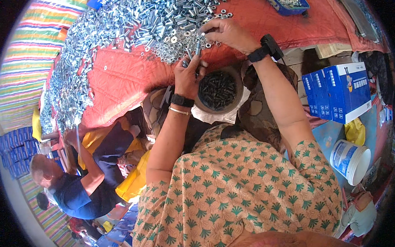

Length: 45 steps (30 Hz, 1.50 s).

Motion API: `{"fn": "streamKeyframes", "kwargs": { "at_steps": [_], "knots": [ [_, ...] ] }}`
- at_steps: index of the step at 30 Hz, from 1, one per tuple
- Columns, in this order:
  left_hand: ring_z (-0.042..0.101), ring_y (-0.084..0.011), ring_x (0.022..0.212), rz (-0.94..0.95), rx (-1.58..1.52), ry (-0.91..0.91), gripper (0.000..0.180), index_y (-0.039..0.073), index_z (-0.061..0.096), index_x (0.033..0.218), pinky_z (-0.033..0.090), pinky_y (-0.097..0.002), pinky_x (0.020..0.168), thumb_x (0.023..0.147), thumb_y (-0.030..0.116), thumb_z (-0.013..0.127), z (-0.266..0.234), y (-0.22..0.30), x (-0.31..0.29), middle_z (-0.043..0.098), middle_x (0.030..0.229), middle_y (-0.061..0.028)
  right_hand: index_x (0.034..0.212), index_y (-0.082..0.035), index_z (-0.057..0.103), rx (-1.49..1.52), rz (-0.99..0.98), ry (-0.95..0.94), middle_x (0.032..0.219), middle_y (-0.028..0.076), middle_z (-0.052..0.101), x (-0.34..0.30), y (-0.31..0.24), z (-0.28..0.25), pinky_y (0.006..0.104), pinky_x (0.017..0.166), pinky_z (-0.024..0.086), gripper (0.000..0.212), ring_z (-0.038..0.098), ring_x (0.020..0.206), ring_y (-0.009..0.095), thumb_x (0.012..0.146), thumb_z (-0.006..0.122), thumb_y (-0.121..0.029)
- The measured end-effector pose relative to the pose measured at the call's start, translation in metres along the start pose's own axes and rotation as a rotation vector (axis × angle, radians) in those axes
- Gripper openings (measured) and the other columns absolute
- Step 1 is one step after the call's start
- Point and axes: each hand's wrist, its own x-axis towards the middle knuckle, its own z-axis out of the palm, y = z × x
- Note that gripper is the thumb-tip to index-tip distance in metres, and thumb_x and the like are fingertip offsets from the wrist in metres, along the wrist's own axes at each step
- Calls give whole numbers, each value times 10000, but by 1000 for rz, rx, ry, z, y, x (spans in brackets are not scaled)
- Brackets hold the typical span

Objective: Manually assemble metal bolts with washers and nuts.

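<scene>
My left hand (188, 79) is closed around a few shiny metal bolts (198, 48), which stick up past the thumb and fingertips. Just above and to the right, my right hand (230, 34) has thumb and fingers pinched near the upper end of one bolt; whatever small piece it holds is too small to make out. Loose washers (173, 39) and nuts lie on the red cloth (126, 78) right behind my left hand. Beyond them spreads a large heap of metal sleeves (159, 16). Below my hands, between my knees, sits a round bucket (239, 102) with dark bolts inside.
A blue tray (295, 9) of small parts stands at the far right of the cloth. Blue boxes (335, 94) and a white bucket (350, 161) are on my right. A co-worker (78, 188) in dark blue sits at my left, hands at the heap.
</scene>
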Motion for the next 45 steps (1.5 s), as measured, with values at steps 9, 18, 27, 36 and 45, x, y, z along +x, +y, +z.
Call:
{"fn": "streamKeyframes", "kwargs": {
  "at_steps": [9, 18, 27, 36, 45],
  "knots": [
    [528, -93, 557, 42, 36, -49, 99, 62, 580, 954, 418, -198, 475, 905, 148, 578, -7, -3, -2, 607, 709, -32, 1027, -27, 628, -336, -266, -187, 998, 39, 629, -1, -4, 9, 260, 848, 458, 205, 570, 964, 122, 832, 628, -89],
    [563, -93, 582, 118, 98, -19, 108, 60, 579, 960, 423, -184, 473, 880, 125, 613, -12, -6, -3, 612, 726, -23, 944, -25, 610, -502, -161, -111, 780, 4, 597, 2, -3, 23, 238, 637, 445, 250, 530, 722, 73, 843, 670, -246],
    [527, -80, 534, 128, 80, -46, 78, 66, 584, 914, 406, -181, 468, 900, 143, 584, -10, -9, -6, 605, 696, -13, 849, -31, 604, -589, 33, -49, 770, -14, 569, 9, 1, 35, 227, 633, 433, 268, 503, 716, 67, 850, 664, -293],
    [524, -80, 537, 95, 28, 20, 98, 68, 572, 914, 409, -189, 476, 910, 166, 570, -14, -5, -3, 600, 706, -12, 1115, -11, 597, -350, 98, -60, 969, 41, 631, 8, -2, 42, 248, 832, 445, 325, 559, 927, 101, 854, 654, -196],
    [507, -87, 489, 187, -94, 320, 95, 73, 551, 873, 379, -201, 410, 892, 155, 594, -29, 6, 0, 604, 690, -21, 1342, 12, 354, 40, -189, -42, 1130, 105, 622, -7, -5, 58, 247, 917, 409, 480, 542, 1049, 107, 909, 527, -103]
  ]
}}
